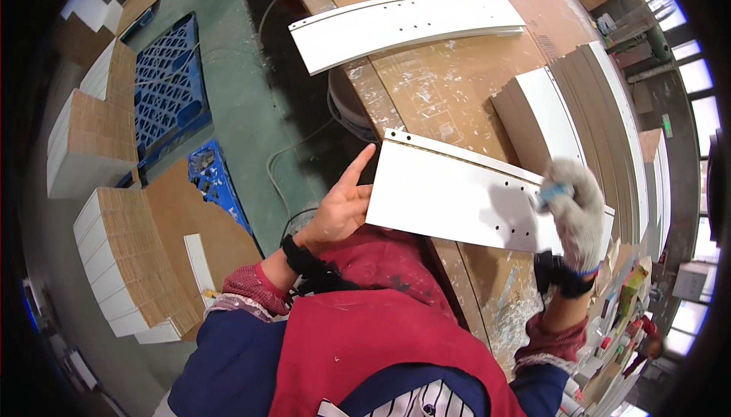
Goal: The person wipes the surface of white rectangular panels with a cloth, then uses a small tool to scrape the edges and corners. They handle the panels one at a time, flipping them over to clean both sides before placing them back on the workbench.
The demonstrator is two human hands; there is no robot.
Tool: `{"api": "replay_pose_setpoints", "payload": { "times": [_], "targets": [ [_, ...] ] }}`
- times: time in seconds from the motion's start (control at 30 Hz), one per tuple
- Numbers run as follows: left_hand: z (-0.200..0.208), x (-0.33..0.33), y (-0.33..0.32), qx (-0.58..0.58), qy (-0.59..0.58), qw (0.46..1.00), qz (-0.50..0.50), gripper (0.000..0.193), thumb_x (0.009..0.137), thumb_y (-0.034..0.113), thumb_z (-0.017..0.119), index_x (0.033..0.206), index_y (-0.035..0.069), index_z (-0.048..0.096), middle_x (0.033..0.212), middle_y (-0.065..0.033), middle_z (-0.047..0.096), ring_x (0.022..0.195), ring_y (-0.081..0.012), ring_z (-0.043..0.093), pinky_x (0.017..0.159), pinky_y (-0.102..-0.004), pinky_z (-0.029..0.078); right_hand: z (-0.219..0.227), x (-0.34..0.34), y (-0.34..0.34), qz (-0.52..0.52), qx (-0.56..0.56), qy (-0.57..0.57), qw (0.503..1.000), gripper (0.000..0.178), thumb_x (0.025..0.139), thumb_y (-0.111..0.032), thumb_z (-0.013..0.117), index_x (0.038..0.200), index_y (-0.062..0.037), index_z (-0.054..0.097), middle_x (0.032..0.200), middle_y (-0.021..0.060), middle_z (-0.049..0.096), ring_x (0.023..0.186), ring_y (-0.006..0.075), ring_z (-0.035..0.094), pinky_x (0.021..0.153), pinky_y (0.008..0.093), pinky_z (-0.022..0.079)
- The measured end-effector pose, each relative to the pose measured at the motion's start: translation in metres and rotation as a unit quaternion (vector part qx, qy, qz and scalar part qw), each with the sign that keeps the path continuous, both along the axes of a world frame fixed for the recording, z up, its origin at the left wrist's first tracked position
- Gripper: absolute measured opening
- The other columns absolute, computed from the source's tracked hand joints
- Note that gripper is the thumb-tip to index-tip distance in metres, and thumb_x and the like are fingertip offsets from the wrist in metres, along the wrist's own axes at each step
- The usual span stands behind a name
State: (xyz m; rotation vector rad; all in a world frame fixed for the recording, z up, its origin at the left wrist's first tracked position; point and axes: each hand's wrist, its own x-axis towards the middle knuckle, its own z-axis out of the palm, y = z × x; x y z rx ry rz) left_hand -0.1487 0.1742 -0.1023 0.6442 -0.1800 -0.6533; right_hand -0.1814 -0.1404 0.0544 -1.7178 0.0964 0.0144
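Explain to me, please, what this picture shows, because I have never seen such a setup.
There is no machine here: a person works with their own hands, and a wide fisheye camera on their head looks down, so straight edges bend. The left hand, bare, is at the left end of a white panel with dark holes; whether it grasps it is unclear. The right hand, gloved, holds a small bluish thing, too blurred to name, over the panel. On the cardboard-covered bench beyond lie more white panels and a stack of boards.

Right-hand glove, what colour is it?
The glove is mostly greyish white; it shows in the head view.
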Motion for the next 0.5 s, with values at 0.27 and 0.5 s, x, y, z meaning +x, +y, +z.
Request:
{"api": "replay_pose_setpoints", "payload": {
  "times": [0.27, 0.5],
  "targets": [
    [-0.004, 0.028, 0.006, 0.414, -0.503, 0.738, 0.175, 0.064, 0.067, 0.006, 0.071, 0.128, 0.012, 0.051, 0.091, -0.009, 0.055, 0.085, -0.0259, 0.055, 0.083, -0.0373, 0.043, -0.061, -0.155, -0.051, -0.225, 0.187, -0.009, 0.956, 0.037, 0.076, -0.014, 0.071, 0.106, 0.0002, 0.054, 0.091, 0.0072, 0.056, 0.071, 0.0141, 0.057, 0.058, 0.0255, 0.051],
    [0.031, 0.044, -0.006, 0.542, -0.671, 0.447, 0.236, 0.042, 0.066, 0.009, 0.062, 0.107, 0.015, 0.068, 0.091, -0.0066, 0.04, 0.093, -0.0258, 0.043, 0.09, -0.0427, 0.036, -0.106, -0.251, -0.048, -0.395, 0.155, 0.058, 0.904, 0.034, 0.079, -0.014, 0.068, 0.108, 0.0003, 0.055, 0.087, 0.0049, 0.059, 0.073, 0.0132, 0.059, 0.06, 0.0245, 0.05]
  ]
}}
